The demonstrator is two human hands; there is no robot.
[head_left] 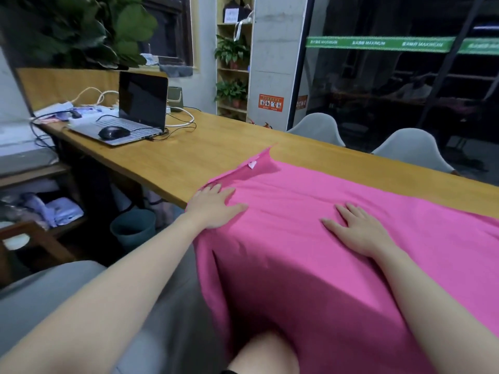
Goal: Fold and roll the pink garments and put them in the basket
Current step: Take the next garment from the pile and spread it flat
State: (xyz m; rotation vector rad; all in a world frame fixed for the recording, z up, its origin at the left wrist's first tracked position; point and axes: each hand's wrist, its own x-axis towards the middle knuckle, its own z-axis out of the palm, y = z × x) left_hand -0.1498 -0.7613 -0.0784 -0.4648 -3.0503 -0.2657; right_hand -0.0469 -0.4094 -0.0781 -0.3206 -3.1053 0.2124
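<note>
Pink garment [310,238] flat under both hands' straight, spread fingers [213,190]; nothing gripped.

A long wooden table [189,157] crosses the frame; two pale chairs [413,149] stand behind it at right, a shelf [233,71] of plants at upper centre, dark glass, perhaps windows, beyond

Your left hand [216,207] and right hand [356,229] lie flat on the garment [310,252], which drapes over the table [189,155] edge. Laptop [135,112] sits well beyond your left fingertips; chairs [413,147] behind the table.
</note>
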